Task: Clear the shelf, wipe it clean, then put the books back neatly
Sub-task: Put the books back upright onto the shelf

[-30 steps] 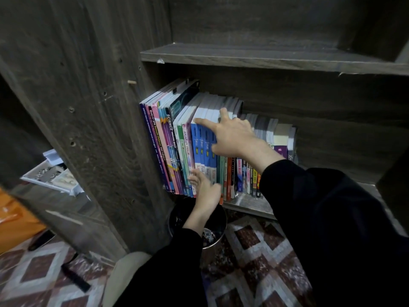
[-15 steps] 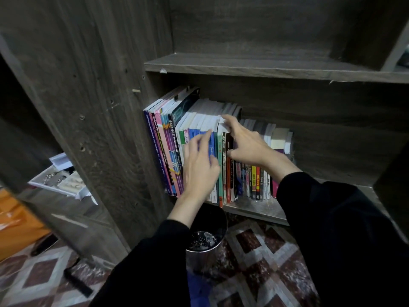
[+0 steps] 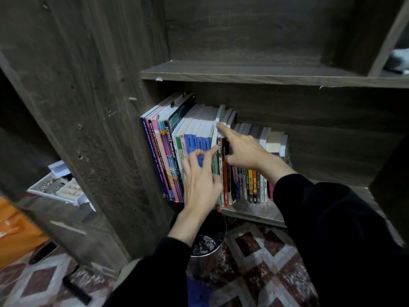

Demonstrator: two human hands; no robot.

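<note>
A row of upright books [image 3: 168, 151] fills the left part of the lower shelf [image 3: 250, 212], with smaller paperbacks [image 3: 252, 182] to their right. My left hand [image 3: 199, 185] lies against the blue and green spines, its fingers spread and lightly bent, the fingertips touching them. My right hand [image 3: 245, 149] reaches over from the right. Its index finger is stretched out to the top front corner of a thin white-edged book [image 3: 221, 114], which stands a little higher than its neighbours. Both sleeves are black.
The upper shelf board [image 3: 243, 74] holds nothing visible. A dark side panel [image 3: 99, 129] bounds the books on the left. A metal bin [image 3: 205, 258] stands on the patterned floor below the shelf. A white tray [image 3: 55, 189] and an orange item [image 3: 13, 235] sit at left.
My left hand rose from the books' bottom edge to the spines and slid right. My right index finger moved right along the book tops, where a thin book now stands raised.
</note>
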